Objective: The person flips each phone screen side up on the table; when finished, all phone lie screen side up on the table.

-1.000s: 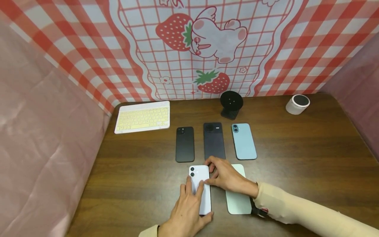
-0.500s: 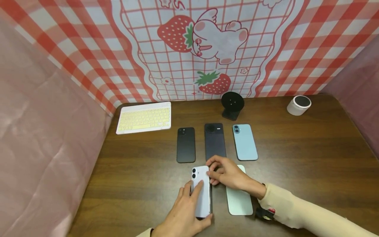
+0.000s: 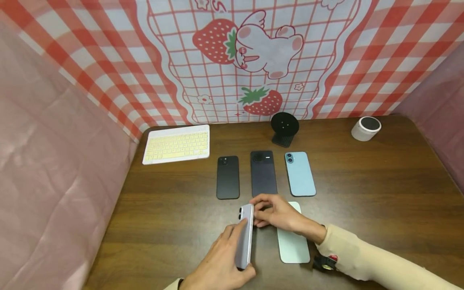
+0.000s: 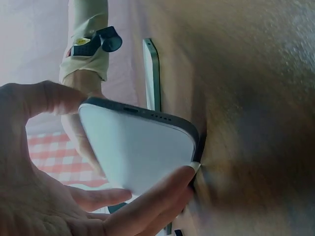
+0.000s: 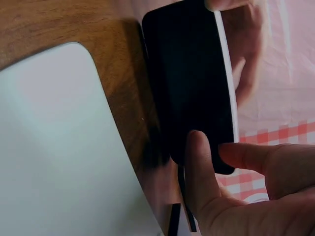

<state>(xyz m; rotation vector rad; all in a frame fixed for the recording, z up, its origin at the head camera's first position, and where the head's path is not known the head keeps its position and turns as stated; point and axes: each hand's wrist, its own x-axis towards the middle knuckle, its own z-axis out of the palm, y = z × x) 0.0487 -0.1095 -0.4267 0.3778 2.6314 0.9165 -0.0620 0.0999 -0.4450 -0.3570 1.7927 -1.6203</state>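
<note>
A pale lavender phone [image 3: 245,235] is tilted up steeply, its right long edge raised and its dark screen [image 5: 192,73] facing right. My left hand [image 3: 221,257] grips it, thumb at the bottom end and fingers spread over the back [image 4: 138,147]. Up at the top end, my right hand [image 3: 277,213] holds the phone with curled fingers, two fingertips [image 5: 198,140] overlapping the screen in the right wrist view. Below my right wrist, a pale mint-green phone [image 3: 293,247] lies flat, partly covered by that hand.
Behind the hands lie a black phone [image 3: 227,177], a dark navy phone [image 3: 263,173] and a light blue phone [image 3: 301,173]. Farther back are a yellow-keyed keyboard [image 3: 176,144], a round black stand [image 3: 284,127] and a white cylinder [image 3: 365,129]. A checked cloth [image 3: 348,60] hangs behind the table.
The lavender phone has gone from nearly flat to steeply tilted, its right edge lifting. My left hand has turned with it, and my right fingers have stayed by its top end.
</note>
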